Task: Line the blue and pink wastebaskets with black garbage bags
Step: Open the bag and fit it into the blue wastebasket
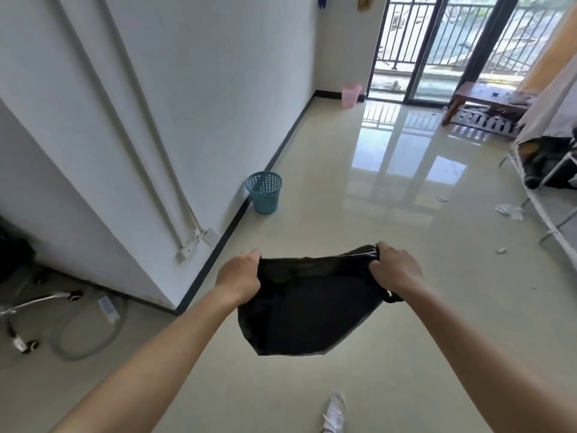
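Observation:
A black garbage bag point(309, 307) hangs stretched between my two hands above the floor. My left hand point(240, 276) grips its left top edge and my right hand point(395, 270) grips its right top edge. The blue mesh wastebasket point(264, 192) stands upright on the floor against the white wall, well ahead of the bag and to its left, with no liner visible in it. The pink wastebasket point(351, 95) stands far off in the corner beside the balcony door; I cannot tell what is inside it.
The white wall point(187, 120) with a dark baseboard runs along the left. A chair base point(37, 304) and a hose lie at lower left. A metal rack point(546, 189) and paper scraps point(509, 210) are on the right, a low wooden bench point(480, 98) by the glass door. My white shoe point(334, 410) shows below.

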A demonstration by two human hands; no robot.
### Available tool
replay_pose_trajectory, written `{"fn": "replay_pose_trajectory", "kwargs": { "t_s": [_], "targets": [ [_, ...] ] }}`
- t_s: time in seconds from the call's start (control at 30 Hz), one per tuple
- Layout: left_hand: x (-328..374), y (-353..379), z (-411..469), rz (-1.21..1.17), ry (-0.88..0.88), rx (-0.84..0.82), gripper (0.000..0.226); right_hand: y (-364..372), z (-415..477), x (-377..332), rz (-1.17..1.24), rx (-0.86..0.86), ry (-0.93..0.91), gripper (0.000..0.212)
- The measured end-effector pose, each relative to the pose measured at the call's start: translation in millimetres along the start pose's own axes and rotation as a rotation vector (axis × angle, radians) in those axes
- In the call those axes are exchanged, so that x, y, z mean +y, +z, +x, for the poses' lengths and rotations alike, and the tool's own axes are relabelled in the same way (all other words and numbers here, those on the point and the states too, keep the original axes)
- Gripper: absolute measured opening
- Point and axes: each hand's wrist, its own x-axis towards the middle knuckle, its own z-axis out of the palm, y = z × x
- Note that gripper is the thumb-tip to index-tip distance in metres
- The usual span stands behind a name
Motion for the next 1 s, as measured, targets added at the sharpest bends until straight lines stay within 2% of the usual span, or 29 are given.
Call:
{"fn": "replay_pose_trajectory", "kwargs": {
  "t_s": [0.1,0.17,0.2,0.27,0.33,0.37,0.43,0.5,0.63,0.77,0.9,1.0],
  "targets": [
    [27.8,9.2,82.6,-0.054,-0.012,-0.042,0.044,4.3,64.9,11.1,0.004,0.036,0.016,0.047],
    [42.1,16.7,145.6,-0.099,-0.054,-0.065,0.037,1.8,118.1,19.8,-0.034,0.034,0.018,0.067],
    [49.0,17.4,179.4,-0.129,-0.097,-0.075,0.033,-2.0,148.9,23.6,-0.065,0.014,0.011,0.067],
    [58.8,8.9,235.4,-0.161,-0.171,-0.079,0.029,-10.7,202.0,26.8,-0.140,-0.048,-0.066,0.050],
    [64.3,-3.0,292.2,-0.136,-0.189,-0.027,0.038,-18.8,259.6,23.6,-0.211,-0.063,-0.183,0.036],
    [63.2,-8.7,319.6,-0.105,-0.181,0.023,0.047,-23.1,289.4,18.1,-0.242,-0.054,-0.220,0.036],
    [59.3,-21.7,361.6,0.035,-0.138,0.077,0.062,-30.9,342.6,3.2,-0.273,-0.051,-0.256,0.055],
    [47.1,-28.9,397.6,0.192,-0.180,0.015,0.068,-35.4,394.1,-18.4,-0.259,-0.079,-0.302,0.071],
    [8.7,-24.3,467.4,0.288,-0.328,-0.126,0.056,-22.4,494.3,-64.0,-0.170,-0.052,-0.362,0.049],
    [-35.3,-20.3,560.0,0.357,-0.340,-0.233,0.052,0.0,601.8,-113.6,-0.193,-0.140,-0.361,0.026],
    [-71.8,-40.0,671.9,0.346,-0.356,-0.271,0.053,0.2,714.3,-168.6,-0.239,-0.166,-0.296,0.019],
    [-86.8,-65.0,744.2,0.325,-0.324,-0.301,0.061,-11.8,783.8,-205.8,-0.189,-0.136,-0.290,0.010]
  ]
}}
